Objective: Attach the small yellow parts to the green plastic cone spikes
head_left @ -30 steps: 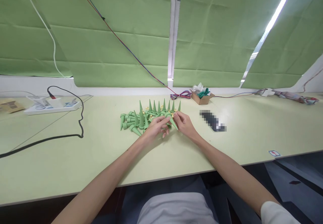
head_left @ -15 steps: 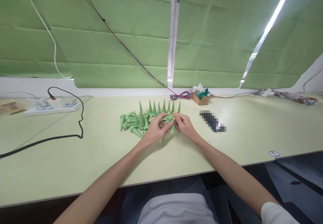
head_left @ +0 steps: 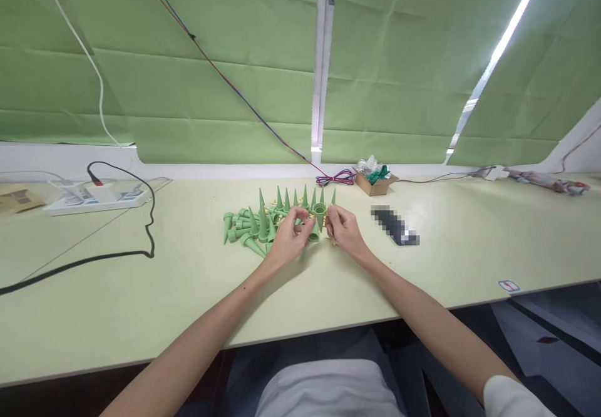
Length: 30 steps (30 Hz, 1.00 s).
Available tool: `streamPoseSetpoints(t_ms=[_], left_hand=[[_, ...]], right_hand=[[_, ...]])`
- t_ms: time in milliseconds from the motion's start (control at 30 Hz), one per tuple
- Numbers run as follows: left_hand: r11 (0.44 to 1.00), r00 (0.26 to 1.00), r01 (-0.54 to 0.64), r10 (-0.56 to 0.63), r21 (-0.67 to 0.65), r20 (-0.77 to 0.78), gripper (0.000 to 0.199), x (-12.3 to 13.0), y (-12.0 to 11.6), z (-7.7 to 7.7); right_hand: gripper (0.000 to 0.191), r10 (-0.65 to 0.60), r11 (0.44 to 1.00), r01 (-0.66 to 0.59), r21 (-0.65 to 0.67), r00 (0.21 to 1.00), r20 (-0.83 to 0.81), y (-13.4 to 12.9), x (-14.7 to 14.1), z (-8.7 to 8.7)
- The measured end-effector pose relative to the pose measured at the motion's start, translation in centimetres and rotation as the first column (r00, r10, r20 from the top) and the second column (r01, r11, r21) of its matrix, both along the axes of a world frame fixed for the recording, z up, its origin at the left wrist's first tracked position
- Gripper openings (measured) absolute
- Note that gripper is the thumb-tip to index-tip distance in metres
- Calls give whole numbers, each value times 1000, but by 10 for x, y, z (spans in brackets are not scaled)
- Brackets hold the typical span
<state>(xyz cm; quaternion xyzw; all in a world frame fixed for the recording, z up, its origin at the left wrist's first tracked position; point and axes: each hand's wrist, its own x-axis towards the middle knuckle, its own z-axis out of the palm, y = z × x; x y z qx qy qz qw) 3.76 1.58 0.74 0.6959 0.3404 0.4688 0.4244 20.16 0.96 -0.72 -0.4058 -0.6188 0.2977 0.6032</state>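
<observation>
A green plant watering spike (head_left: 319,210) is held between my hands, its round open end facing up toward me and its point down. My right hand (head_left: 345,229) is closed, fingertips pinched at the spike's right side, where a bit of yellow shows. My left hand (head_left: 292,236) has thumb and fingers curled together just left of the spike; what they pinch is too small to make out. Below them another green spike (head_left: 313,236) shows its open end, partly covered by the left fingers. A small yellow piece (head_left: 333,241) lies under my right hand.
Several green spikes (head_left: 253,223) lie in a pile to the left, with a row of upright ones (head_left: 287,201) behind. A phone-like pixelated object (head_left: 394,225) lies at right. Farther back are a small cardboard box (head_left: 375,185), coiled wires (head_left: 335,179) and a power strip (head_left: 98,201).
The spike between my hands has turned so its open end now faces up. My left fingers have shifted off its rim, and my right hand has moved slightly to the right.
</observation>
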Motion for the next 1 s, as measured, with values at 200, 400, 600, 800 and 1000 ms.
streamPoseSetpoints(t_ms=[200,400,600,800,1000], left_hand=[[944,987,163,-150,-287,65,67,-1,8,3],[872,964,266,-229,-410,138,70,-1,11,-1],[828,929,363,-284,-427,237,56,-4,12,0],[804,884,458,-367,-380,289,47,-4,11,-1],[825,894,447,-399,-346,204,39,-8,12,-3]], right_hand=[[53,26,1000,-26,6,998,51,-1,1,2],[51,110,994,-111,1,983,147,-3,1,1],[51,153,988,-154,-3,978,142,-1,2,0],[50,198,980,-198,-15,971,132,-2,3,1],[53,190,982,-186,-36,970,150,0,5,-1]])
